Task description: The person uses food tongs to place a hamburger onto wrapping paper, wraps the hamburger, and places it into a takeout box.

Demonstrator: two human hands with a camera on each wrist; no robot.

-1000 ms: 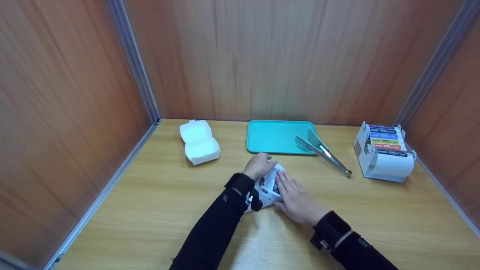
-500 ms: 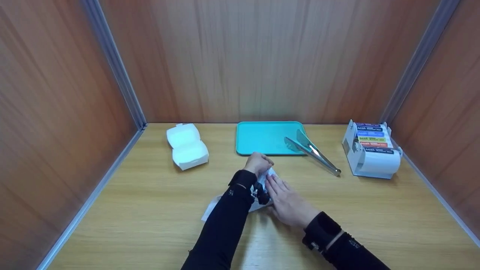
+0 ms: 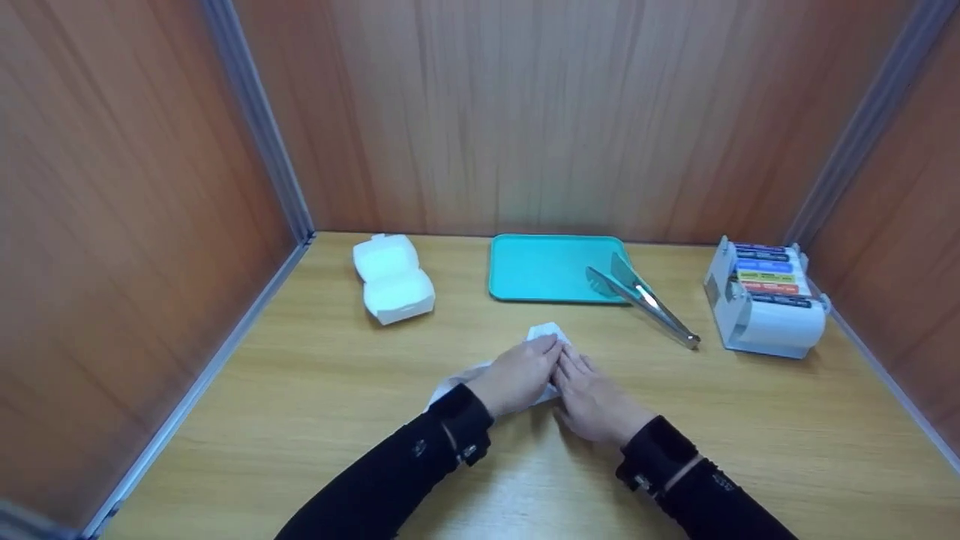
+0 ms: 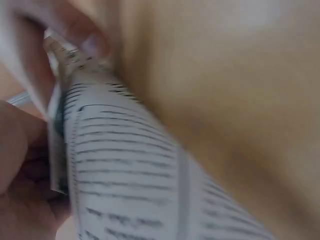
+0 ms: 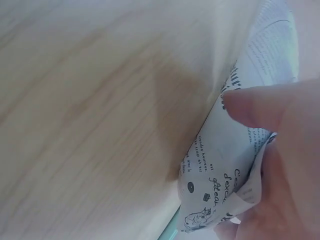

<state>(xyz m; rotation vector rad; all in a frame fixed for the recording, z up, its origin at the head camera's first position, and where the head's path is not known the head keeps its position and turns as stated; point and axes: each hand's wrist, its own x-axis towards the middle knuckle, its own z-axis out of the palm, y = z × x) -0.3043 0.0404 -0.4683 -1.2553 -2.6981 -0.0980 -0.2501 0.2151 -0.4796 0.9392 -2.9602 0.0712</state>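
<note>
A sheet of newsprint-patterned paper [image 3: 546, 330] lies folded on the table under both hands. The left hand [image 3: 517, 375] bends over it from the left, its fingers curled on the fold beside the right fingertips. In the left wrist view the printed paper [image 4: 125, 150] narrows toward the fingers, and a raised flap stands between them. The right hand [image 3: 596, 401] holds the right edge. Its thumb [image 5: 255, 105] lies along one face of the paper, with fingers behind the other. What is inside the paper, if anything, is hidden.
A teal tray [image 3: 536, 266] stands at the back, with metal tongs [image 3: 656, 307] leaning over its right corner. An open white clamshell box [image 3: 394, 279] is at the left. At the right is a label roll dispenser [image 3: 772, 304]. Wood panels close three sides.
The left hand has come back from the paper's far tip, over its left part and against the right fingers. More white paper shows left of it. The right hand stays nearly in place.
</note>
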